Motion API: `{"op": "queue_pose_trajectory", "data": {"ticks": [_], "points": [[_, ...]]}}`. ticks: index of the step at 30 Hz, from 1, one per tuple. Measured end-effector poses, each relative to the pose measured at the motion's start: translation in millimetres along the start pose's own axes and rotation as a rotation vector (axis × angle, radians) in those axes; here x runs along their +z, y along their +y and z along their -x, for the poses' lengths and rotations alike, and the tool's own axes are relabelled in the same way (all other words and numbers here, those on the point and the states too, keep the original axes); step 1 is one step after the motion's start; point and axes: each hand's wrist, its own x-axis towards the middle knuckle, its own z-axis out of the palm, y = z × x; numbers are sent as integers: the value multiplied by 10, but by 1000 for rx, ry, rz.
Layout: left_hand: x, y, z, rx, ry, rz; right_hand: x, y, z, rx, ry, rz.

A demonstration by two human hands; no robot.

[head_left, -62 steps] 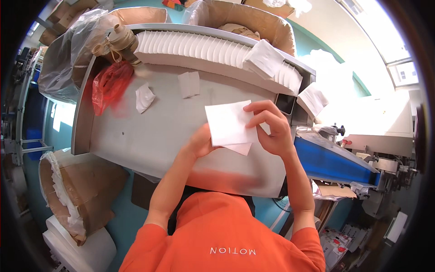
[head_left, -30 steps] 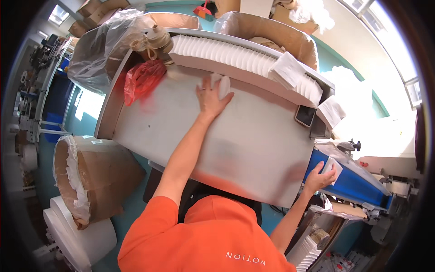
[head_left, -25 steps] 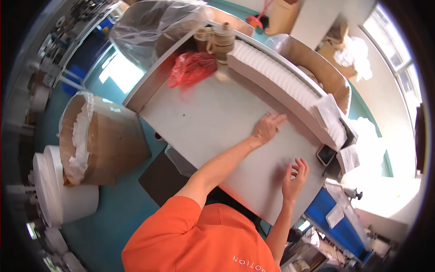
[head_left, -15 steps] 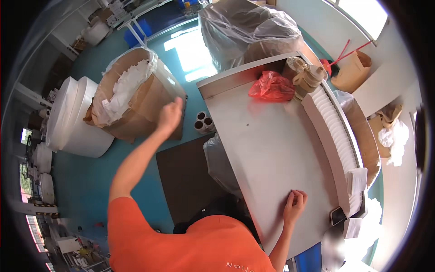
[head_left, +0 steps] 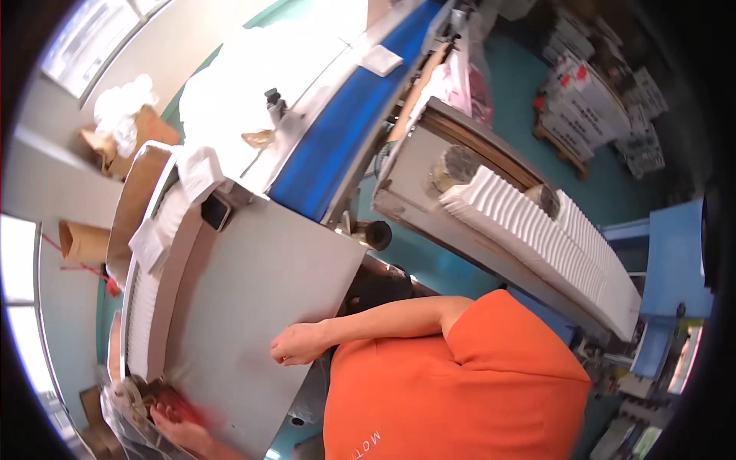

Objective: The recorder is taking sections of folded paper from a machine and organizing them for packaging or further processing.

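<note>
At the lower left, my left hand (head_left: 184, 434) is against a red plastic bag (head_left: 179, 406). Blur and the picture edge keep me from telling whether its fingers grip the bag. Beside the bag lie tan bundled pieces (head_left: 132, 397). My right hand (head_left: 299, 344) is over the near edge of the grey tabletop (head_left: 241, 307), its fingers curled closed and nothing showing in them. Along the tabletop's left side runs a long row of white folded sheets (head_left: 146, 307). A dark phone (head_left: 215, 211) leans at the far end of that row.
Beyond the tabletop, a blue conveyor belt (head_left: 330, 146) slants away. At the right, a second bench (head_left: 429, 218) bears long white stacks (head_left: 529, 230) and a round roll (head_left: 455, 167). A cardboard tube (head_left: 373, 234) is between them, and boxes (head_left: 579, 103) sit on a pallet farther off.
My view has swung far to the right, bringing the conveyor and second bench into sight. My left hand has gone from beside the big carton to the red bag. My right hand stays curled.
</note>
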Motion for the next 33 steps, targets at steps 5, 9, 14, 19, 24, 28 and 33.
{"op": "queue_pose_trajectory", "data": {"ticks": [5,9,14,19,24,28,33], "points": [[3464,935,1999,222,-1270,159,-689,-217,1530,145,1133,155],[4477,1472,3521,417,-1800,19,-822,-666,3613,848,2106,597],[5012,1460,4045,82,-1854,101,274,-907,5362,1954,2125,1342],[5313,1527,4094,-335,-1937,48,603,-934,5848,2013,2140,1375],[4922,1490,4027,138,-1997,-52,570,-957,5808,1909,2128,1423],[4967,1563,3940,-201,-2032,-58,550,-983,5783,1933,2091,1482],[4837,1561,4106,-211,-1949,-116,594,-1025,5759,2005,1998,1379]]}}
